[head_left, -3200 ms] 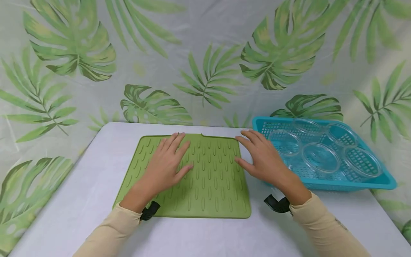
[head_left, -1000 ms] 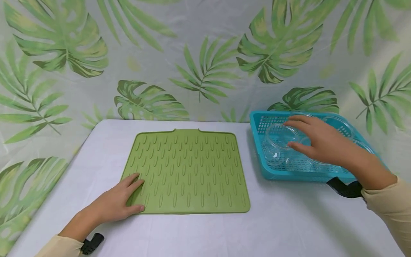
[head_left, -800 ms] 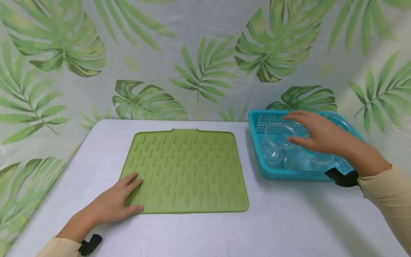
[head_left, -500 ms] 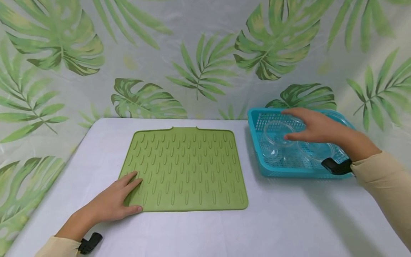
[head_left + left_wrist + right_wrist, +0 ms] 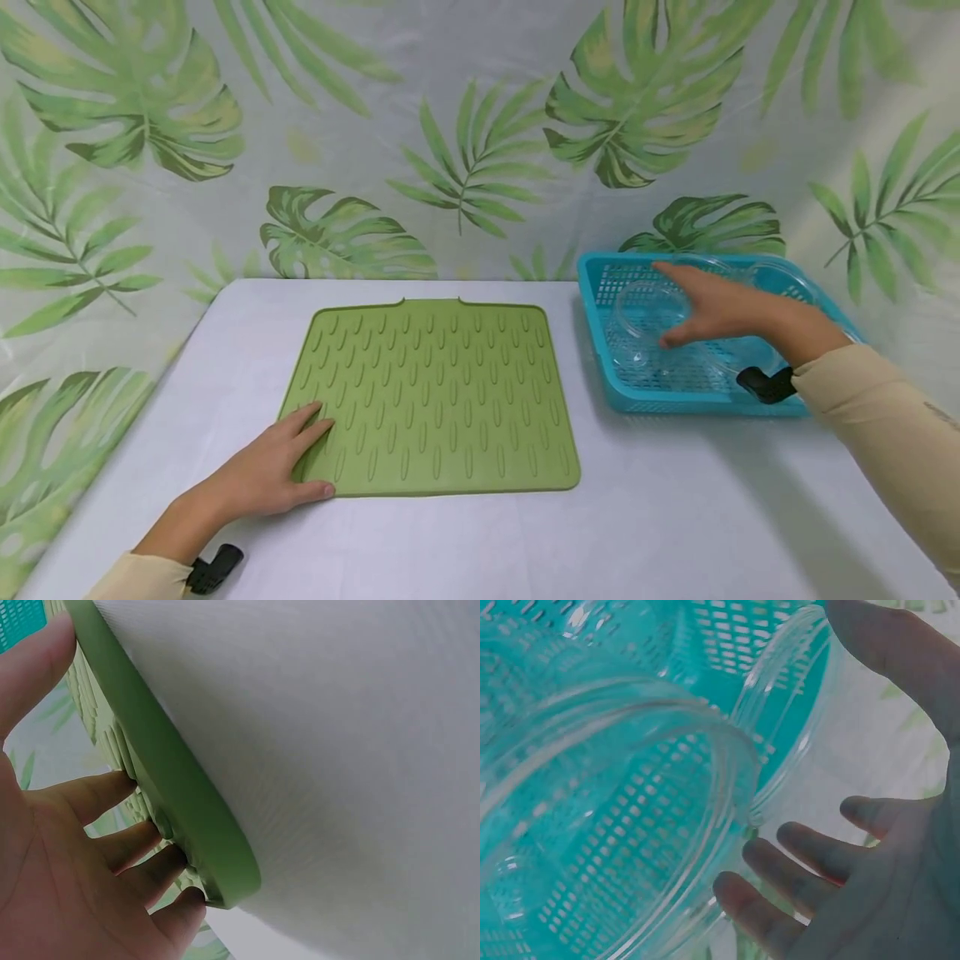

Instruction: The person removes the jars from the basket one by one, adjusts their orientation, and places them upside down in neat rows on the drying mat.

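Note:
My left hand (image 5: pixel 258 475) rests with spread fingers on the near left corner of a green ridged silicone mat (image 5: pixel 450 400). The left wrist view shows the fingertips on the ridged face, just inside the mat's raised edge (image 5: pixel 180 765). Over a blue perforated basket (image 5: pixel 678 402), my right hand (image 5: pixel 723 308) reaches with thumb and fingers apart beside a clear round bowl (image 5: pixel 647 312). Up close in the right wrist view, the fingertips are right by a clear rim (image 5: pixel 739 761), and the thumb is near another clear bowl (image 5: pixel 780 712).
Several clear bowls sit in the basket, partly hidden behind the right hand and forearm. A white cloth (image 5: pixel 480 546) covers the table. Behind it hangs a leaf-print curtain (image 5: pixel 480 125). Each wrist carries a small black camera mount (image 5: pixel 216 569).
Both hands were over the mat at first. The left hand moved to its near left corner; the right hand went over to the basket and has since lowered slightly among the bowls.

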The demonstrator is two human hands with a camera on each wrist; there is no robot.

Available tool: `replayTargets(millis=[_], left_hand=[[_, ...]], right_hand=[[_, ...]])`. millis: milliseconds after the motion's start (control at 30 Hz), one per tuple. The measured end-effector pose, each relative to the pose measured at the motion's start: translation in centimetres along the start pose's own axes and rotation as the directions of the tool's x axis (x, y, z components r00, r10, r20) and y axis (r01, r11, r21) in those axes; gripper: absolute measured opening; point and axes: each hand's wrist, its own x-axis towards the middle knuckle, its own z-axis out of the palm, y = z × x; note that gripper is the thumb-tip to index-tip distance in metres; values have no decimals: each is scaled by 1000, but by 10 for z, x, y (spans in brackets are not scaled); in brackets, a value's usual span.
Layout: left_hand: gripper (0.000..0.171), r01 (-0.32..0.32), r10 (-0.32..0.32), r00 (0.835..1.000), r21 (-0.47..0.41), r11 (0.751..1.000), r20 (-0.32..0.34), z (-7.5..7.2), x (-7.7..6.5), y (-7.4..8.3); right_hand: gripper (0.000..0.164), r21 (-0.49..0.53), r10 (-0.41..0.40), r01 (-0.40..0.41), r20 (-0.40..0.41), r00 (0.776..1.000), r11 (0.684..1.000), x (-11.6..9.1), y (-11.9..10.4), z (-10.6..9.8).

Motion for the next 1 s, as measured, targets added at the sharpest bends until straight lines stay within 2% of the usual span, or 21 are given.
replayTargets(millis=[200, 467, 733, 1000], left_hand=[[87, 7, -8, 1000, -10, 1000, -6, 2, 0, -1], [87, 17, -18, 1000, -21, 1000, -20, 4, -2, 0], [86, 12, -12, 999, -28, 1000, -31, 4, -1, 0], [87, 28, -29, 999, -27, 999, -16, 6, -3, -2]], right_hand=[[120, -23, 17, -16, 49, 999, 1000, 8, 3, 7], [121, -64, 40, -38, 18, 999, 997, 14, 5, 16], [128, 16, 19, -19, 5, 1000, 1000, 14, 8, 15], [127, 22, 25, -24, -23, 999, 999, 16, 8, 13]])
